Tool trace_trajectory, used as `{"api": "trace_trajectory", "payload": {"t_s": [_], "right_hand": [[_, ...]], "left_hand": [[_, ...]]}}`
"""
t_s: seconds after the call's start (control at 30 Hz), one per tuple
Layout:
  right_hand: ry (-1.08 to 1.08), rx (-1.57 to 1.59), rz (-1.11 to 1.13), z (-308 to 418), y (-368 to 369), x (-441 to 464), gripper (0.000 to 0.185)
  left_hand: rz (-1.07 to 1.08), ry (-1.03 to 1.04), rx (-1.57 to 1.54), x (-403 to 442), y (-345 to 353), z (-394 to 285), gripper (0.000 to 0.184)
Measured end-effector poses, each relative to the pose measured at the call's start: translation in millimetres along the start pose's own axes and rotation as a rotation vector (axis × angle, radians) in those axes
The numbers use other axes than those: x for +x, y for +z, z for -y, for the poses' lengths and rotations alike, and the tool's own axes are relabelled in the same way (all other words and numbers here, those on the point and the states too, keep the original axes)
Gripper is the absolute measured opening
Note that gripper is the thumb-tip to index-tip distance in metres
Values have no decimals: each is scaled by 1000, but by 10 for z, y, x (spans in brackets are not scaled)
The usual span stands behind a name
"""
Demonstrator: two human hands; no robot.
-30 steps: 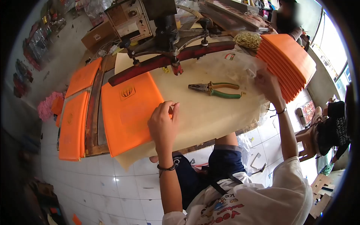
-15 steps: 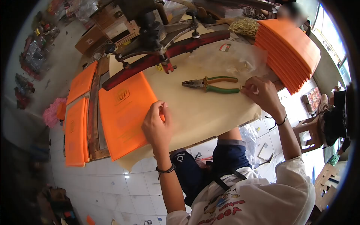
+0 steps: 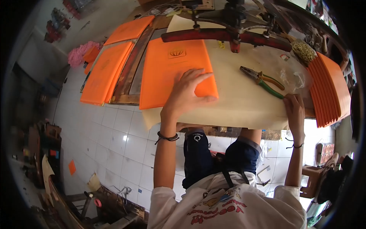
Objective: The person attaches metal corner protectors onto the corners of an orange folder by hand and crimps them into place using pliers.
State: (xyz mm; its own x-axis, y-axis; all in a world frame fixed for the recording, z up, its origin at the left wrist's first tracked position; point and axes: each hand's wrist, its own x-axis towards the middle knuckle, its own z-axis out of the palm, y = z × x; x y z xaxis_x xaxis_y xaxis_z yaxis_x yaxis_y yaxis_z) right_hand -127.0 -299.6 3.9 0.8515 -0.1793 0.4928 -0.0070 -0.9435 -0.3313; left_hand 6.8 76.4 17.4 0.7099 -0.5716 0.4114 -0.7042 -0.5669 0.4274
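Note:
An orange folder point(image 3: 162, 61) with a dark printed emblem lies on the cream sheet under the red clamp bar. My left hand point(image 3: 187, 91) is over its lower right part, fingers spread and thumb apart; whether it touches the folder I cannot tell. To the right, pliers point(image 3: 263, 78) with green and orange handles rest on the cream sheet point(image 3: 240, 107), jaws pointing left. At the end of their green handle is my right hand point(image 3: 295, 110), fingertips pinched together near the sheet's right edge. What they hold, if anything, is hidden.
A red bar point(image 3: 225, 35) on a dark metal frame crosses above the table. Folded orange folders point(image 3: 105, 72) lie at the left, and a tall orange stack point(image 3: 329, 89) stands at the right. Clear plastic point(image 3: 293, 74) and a yellowish tangled bundle point(image 3: 304, 51) are nearby.
The view has swung left. My left hand has opened from a closed pose and reaches further over the orange folder. My right hand has moved down beside the pliers' handle end.

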Motion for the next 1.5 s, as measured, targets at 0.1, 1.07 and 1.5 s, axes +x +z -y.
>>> {"api": "trace_trajectory", "payload": {"t_s": [0.1, 1.07, 1.5], "right_hand": [[-17, -6, -74, -26, 63, -53, 13], [-11, 871, 243, 1254, 871, 302, 10], [-59, 866, 283, 1252, 785, 326, 7]], "left_hand": [[84, -83, 273, -159, -14, 45, 86], [-542, -613, 413, -1546, -1394, 978, 34], [-315, -755, 309, -1972, -1902, 1542, 60]]}}
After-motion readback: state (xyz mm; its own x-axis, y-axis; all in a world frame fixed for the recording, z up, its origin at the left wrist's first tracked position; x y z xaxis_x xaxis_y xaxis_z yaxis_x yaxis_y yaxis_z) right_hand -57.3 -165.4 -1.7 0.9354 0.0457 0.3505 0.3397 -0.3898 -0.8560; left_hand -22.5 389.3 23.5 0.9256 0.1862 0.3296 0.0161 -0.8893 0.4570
